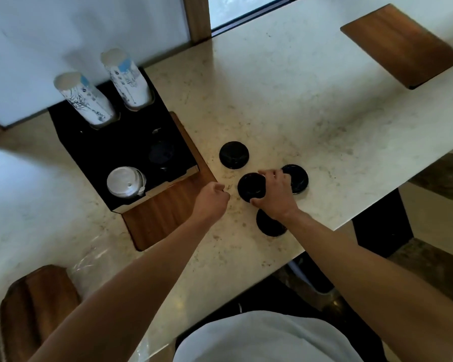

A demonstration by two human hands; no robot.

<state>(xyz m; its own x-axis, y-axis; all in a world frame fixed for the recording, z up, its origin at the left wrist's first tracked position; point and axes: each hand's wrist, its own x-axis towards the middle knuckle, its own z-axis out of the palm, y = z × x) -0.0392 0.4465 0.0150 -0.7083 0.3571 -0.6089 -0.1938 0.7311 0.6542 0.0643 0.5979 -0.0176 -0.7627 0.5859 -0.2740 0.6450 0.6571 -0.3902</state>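
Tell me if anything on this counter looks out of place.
Four black lids lie scattered on the marble counter, outside the black organizer; the right hand grips the middle lid. Nothing looks spilled.

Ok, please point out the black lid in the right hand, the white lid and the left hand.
held lid (250,188), head view, middle of its top.
white lid (123,181), head view, middle of its top.
left hand (213,199), head view, back of the fist.
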